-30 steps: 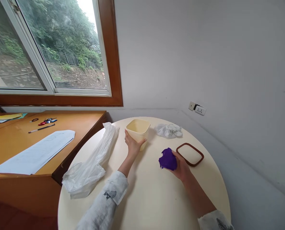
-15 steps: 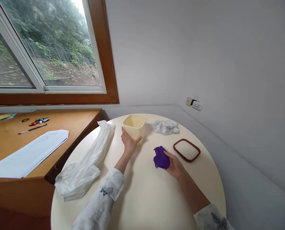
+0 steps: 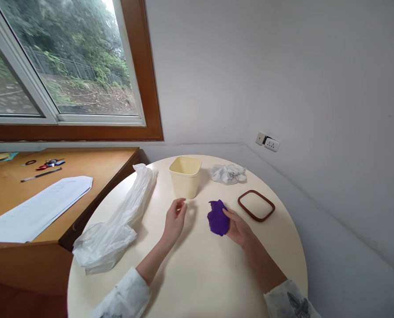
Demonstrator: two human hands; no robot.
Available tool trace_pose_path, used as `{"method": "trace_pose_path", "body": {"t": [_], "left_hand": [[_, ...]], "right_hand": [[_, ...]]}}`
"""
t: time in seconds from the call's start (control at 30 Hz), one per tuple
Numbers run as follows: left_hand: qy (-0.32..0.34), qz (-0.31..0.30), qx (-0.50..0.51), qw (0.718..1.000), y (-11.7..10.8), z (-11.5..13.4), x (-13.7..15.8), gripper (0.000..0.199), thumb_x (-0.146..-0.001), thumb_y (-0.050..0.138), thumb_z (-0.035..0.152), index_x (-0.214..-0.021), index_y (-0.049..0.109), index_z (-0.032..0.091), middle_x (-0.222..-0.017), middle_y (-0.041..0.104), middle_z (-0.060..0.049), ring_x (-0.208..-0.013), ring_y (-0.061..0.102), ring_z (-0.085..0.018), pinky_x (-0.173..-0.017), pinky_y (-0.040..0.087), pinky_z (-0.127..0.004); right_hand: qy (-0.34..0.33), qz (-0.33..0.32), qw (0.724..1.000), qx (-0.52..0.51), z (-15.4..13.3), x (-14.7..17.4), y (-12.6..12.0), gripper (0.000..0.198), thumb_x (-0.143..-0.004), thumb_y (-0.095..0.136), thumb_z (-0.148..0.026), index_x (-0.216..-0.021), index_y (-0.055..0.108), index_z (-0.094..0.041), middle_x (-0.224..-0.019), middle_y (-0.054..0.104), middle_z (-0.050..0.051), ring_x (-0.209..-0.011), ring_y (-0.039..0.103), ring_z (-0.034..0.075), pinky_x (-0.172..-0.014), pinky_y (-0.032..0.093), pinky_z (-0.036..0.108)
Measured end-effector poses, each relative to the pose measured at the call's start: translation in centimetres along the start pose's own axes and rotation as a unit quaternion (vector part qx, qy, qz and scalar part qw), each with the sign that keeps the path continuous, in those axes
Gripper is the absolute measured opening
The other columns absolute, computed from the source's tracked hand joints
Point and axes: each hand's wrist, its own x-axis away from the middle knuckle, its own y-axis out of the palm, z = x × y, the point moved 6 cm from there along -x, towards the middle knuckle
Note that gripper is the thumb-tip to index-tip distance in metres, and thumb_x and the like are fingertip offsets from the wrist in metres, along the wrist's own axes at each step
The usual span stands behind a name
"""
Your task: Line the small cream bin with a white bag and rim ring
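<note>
My right hand (image 3: 238, 227) pinches a purple cloth (image 3: 218, 217) with ragged edges and holds it over the middle of the table. Empty and loosely curled, with the thumb a little apart, my left hand (image 3: 175, 221) is just in front of a cream-coloured bin (image 3: 185, 183). That bin stands upright on the table and no hand touches it. Right of the cloth lies a brown rounded rectangular ring (image 3: 256, 217), flat on the tabletop.
The round cream table (image 3: 200, 274) carries a long white plastic bag (image 3: 117, 234) on its left and a crumpled one (image 3: 228, 174) at the back. A wooden desk (image 3: 117, 161) with papers (image 3: 41, 210), a pen (image 3: 41, 175) and keys (image 3: 51, 164) adjoins on the left.
My left hand has let go of the bin and drawn back towards me. The purple cloth, still in my right hand, has shifted slightly left. The bin stays in its place.
</note>
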Motion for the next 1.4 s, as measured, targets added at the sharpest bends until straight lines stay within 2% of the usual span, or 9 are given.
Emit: {"method": "trace_pose_path", "body": {"t": [0.07,0.17,0.3,0.73,0.9,0.97,1.07,1.17,1.4], "left_hand": [[-0.095,-0.073,0.091,0.989,1.4,-0.5,1.4,0.032,-0.077,0.058,0.041,-0.096,0.059,0.016,-0.089,0.059,-0.007,-0.086,0.057,-0.018,-0.086,0.042,-0.032],[-0.232,-0.191,0.248,0.921,4.1,-0.9,3.6,0.036,-0.079,0.056,0.042,-0.098,0.060,0.011,-0.092,0.062,-0.011,-0.081,0.059,-0.017,-0.082,0.046,-0.032],[-0.281,-0.278,0.336,0.855,5.7,-0.7,5.0,0.035,-0.082,0.054,0.039,-0.095,0.062,0.007,-0.089,0.064,-0.014,-0.075,0.060,-0.014,-0.077,0.047,-0.029],[-0.267,-0.282,0.380,0.839,5.3,-0.7,5.3,0.026,-0.077,0.060,0.018,-0.100,0.062,0.008,-0.094,0.066,-0.013,-0.088,0.060,-0.022,-0.082,0.043,-0.035],[-0.302,-0.254,0.411,0.822,4.9,-1.0,5.3,0.027,-0.076,0.055,0.013,-0.101,0.060,0.006,-0.094,0.066,-0.014,-0.086,0.062,-0.022,-0.081,0.045,-0.036],[-0.329,-0.212,0.416,0.821,4.4,-1.4,5.0,0.025,-0.074,0.055,0.011,-0.098,0.060,0.006,-0.092,0.067,-0.014,-0.084,0.063,-0.022,-0.082,0.046,-0.035],[-0.359,-0.131,0.413,0.826,3.4,-1.7,4.6,0.019,-0.071,0.055,0.009,-0.089,0.061,0.008,-0.086,0.068,-0.011,-0.080,0.064,-0.021,-0.083,0.048,-0.035],[-0.358,-0.081,0.405,0.838,2.4,-1.5,4.2,0.017,-0.070,0.056,0.008,-0.086,0.060,0.010,-0.081,0.069,-0.008,-0.073,0.065,-0.020,-0.079,0.051,-0.036],[-0.349,-0.023,0.409,0.843,0.8,-0.7,3.4,0.020,-0.067,0.050,0.009,-0.085,0.060,0.011,-0.077,0.069,-0.008,-0.070,0.066,-0.022,-0.073,0.054,-0.040]], "right_hand": [[0.008,-0.015,1.000,0.021,0.3,0.2,0.6,0.030,-0.080,0.057,-0.029,-0.109,0.059,-0.018,-0.096,0.065,0.009,-0.087,0.060,0.019,-0.079,0.044,0.035],[0.025,-0.034,0.998,0.053,0.8,0.3,1.2,0.030,-0.079,0.059,-0.028,-0.107,0.059,-0.018,-0.093,0.065,0.007,-0.082,0.061,0.016,-0.076,0.044,0.031],[0.046,-0.031,0.994,0.097,1.4,0.1,1.3,0.024,-0.077,0.063,-0.027,-0.099,0.061,-0.018,-0.089,0.064,0.003,-0.078,0.059,0.012,-0.075,0.043,0.025],[0.056,0.000,0.989,0.134,2.2,-0.4,0.5,0.024,-0.073,0.065,-0.031,-0.093,0.057,-0.021,-0.083,0.060,0.000,-0.069,0.055,0.010,-0.066,0.041,0.023],[0.002,0.038,0.968,0.249,0.9,-0.7,-0.4,0.027,-0.076,0.058,-0.039,-0.095,0.054,-0.020,-0.074,0.059,0.000,-0.065,0.054,0.012,-0.065,0.042,0.027],[-0.061,0.120,0.916,0.378,-0.8,-0.7,-2.0,0.026,-0.076,0.055,-0.041,-0.090,0.056,-0.019,-0.070,0.059,0.001,-0.065,0.054,0.015,-0.066,0.042,0.030],[-0.146,0.274,0.750,0.583,-4.1,0.4,-4.7,0.025,-0.076,0.049,-0.038,-0.088,0.058,-0.018,-0.084,0.061,0.007,-0.078,0.055,0.020,-0.077,0.040,0.036],[-0.124,0.355,0.612,0.696,-5.9,1.5,-7.0,0.033,-0.076,0.044,-0.032,-0.102,0.059,-0.018,-0.108,0.057,0.011,-0.102,0.048,0.027,-0.088,0.032,0.043],[-0.048,0.385,0.518,0.762,-6.7,2.6,-9.7,0.031,-0.078,0.042,-0.031,-0.096,0.062,-0.017,-0.109,0.055,0.013,-0.105,0.045,0.030,-0.089,0.027,0.045]]}}
